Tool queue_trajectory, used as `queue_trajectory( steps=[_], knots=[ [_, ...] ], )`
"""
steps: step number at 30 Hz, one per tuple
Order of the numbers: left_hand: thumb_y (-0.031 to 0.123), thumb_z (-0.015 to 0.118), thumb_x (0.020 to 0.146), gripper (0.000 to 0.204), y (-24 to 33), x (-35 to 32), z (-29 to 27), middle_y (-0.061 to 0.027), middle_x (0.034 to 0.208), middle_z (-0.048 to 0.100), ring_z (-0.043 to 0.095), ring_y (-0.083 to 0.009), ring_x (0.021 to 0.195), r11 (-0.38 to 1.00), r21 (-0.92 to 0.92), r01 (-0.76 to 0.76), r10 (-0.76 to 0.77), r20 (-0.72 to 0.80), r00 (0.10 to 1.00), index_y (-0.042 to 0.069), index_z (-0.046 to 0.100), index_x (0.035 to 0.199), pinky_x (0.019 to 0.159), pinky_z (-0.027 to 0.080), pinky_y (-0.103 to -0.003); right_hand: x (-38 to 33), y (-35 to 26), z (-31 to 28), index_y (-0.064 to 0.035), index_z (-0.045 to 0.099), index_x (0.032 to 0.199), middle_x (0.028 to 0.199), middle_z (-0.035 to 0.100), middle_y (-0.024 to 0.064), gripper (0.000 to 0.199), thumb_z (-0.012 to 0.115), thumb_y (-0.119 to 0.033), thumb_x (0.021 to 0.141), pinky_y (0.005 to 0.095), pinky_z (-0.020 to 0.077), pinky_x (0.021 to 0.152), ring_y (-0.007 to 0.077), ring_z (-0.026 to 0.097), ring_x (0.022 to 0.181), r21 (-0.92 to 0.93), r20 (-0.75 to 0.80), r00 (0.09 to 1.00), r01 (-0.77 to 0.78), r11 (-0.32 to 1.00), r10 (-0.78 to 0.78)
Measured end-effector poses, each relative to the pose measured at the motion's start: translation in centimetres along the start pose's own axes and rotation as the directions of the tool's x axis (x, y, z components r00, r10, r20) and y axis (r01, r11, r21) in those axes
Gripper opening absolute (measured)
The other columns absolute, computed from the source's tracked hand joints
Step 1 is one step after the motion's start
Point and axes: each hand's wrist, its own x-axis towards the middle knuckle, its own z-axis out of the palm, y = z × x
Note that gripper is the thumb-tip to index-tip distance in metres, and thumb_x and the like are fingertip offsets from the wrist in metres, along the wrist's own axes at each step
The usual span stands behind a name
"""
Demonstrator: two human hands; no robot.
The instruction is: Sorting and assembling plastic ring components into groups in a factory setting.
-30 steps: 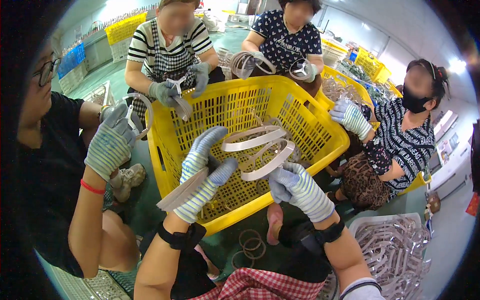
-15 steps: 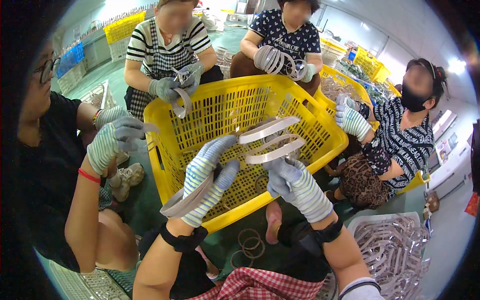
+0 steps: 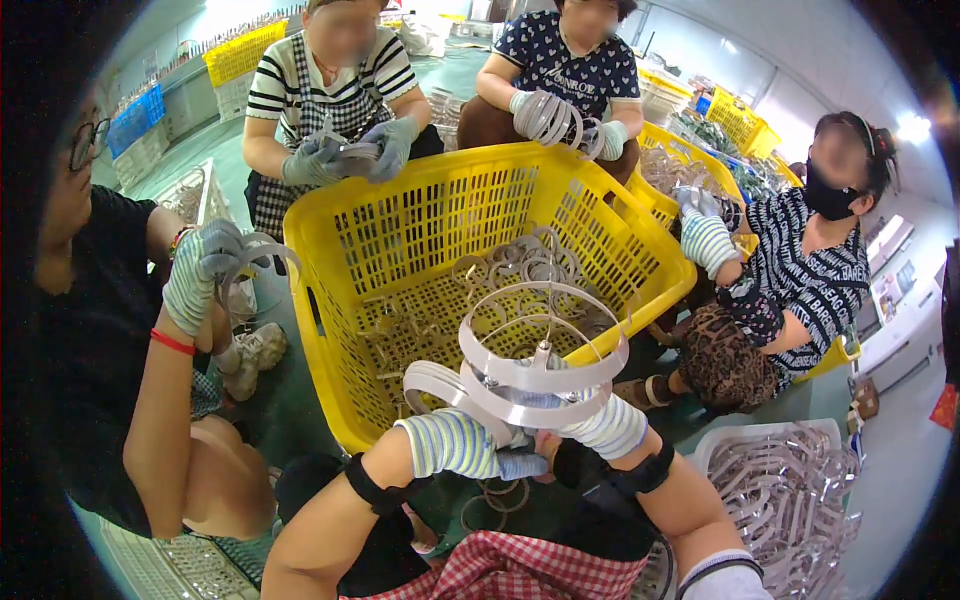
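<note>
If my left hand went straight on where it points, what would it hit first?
Your left hand points rightward, so probably the black wristband on your right forearm, though depth is unclear and it might pass underneath.

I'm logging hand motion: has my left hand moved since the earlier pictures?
Yes: against the yellow basket, your left hand has moved right and back toward you.

Left hand (image 3: 462, 447) drawn in beside right hand (image 3: 605, 430); pale rings (image 3: 575, 380) pulled closer.
</note>
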Motion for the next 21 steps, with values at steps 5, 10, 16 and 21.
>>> queue_trajectory(
  steps=[5, 10, 16, 21],
  knots=[
    [0.033, 0.062, 0.083, 0.032, -0.1, 0.0, 0.8, -0.0124, 0.112, 0.062, 0.056, -0.0306, 0.106, 0.999, -0.036, 0.017, -0.019, -0.046, 0.999, 0.008, 0.064, 0.102, 0.095, 0.045, -0.040, 1.5, -0.1, -2.7, -0.0097, 0.050, 0.130, 0.128, 0.053, 0.0094, 0.051, 0.060, -0.018, 0.080, 0.0381, 0.0404, 0.102, 0.0258, 0.050, 0.117, 0.693, 0.249, 0.952, -0.303, 0.654, 0.177],
    [0.029, 0.067, 0.079, 0.035, -0.2, -0.4, 1.1, -0.0109, 0.106, 0.063, 0.058, -0.0322, 0.102, 0.996, -0.087, 0.034, -0.051, -0.203, 0.978, 0.009, 0.062, 0.107, 0.095, 0.045, -0.040, 1.8, -0.4, -3.9, -0.0085, 0.050, 0.132, 0.120, 0.059, 0.0084, 0.071, 0.073, -0.012, 0.064, 0.0366, 0.0392, 0.102, 0.0195, 0.052, 0.117, 0.809, 0.531, 0.814, -0.570, 0.143, 0.236],
    [0.027, 0.057, 0.087, 0.025, 0.8, -0.1, -1.0, -0.0182, 0.079, 0.063, 0.061, -0.0348, 0.077, 0.972, -0.144, 0.184, -0.232, -0.522, 0.821, 0.004, 0.063, 0.091, 0.065, 0.049, -0.040, 4.5, -0.3, -4.6, -0.0046, 0.058, 0.111, 0.097, 0.063, 0.0059, 0.032, 0.066, -0.023, 0.086, 0.0304, 0.0506, 0.085, 0.0167, 0.061, 0.090, 0.837, 0.537, 0.539, -0.244, -0.490, 0.649],
    [-0.011, 0.057, 0.078, 0.033, 2.9, -0.6, -4.2, -0.0134, 0.104, 0.060, 0.063, -0.0227, 0.082, 0.995, 0.024, 0.095, -0.044, -0.759, 0.650, 0.001, 0.062, 0.108, 0.070, 0.051, -0.029, 2.1, 2.9, -3.8, -0.0046, 0.061, 0.099, 0.091, 0.064, 0.0069, 0.019, 0.062, -0.020, 0.088, 0.0317, 0.0522, 0.083, 0.0169, 0.062, 0.087, 0.779, 0.567, 0.457, -0.027, -0.627, 0.685]
  ],
)
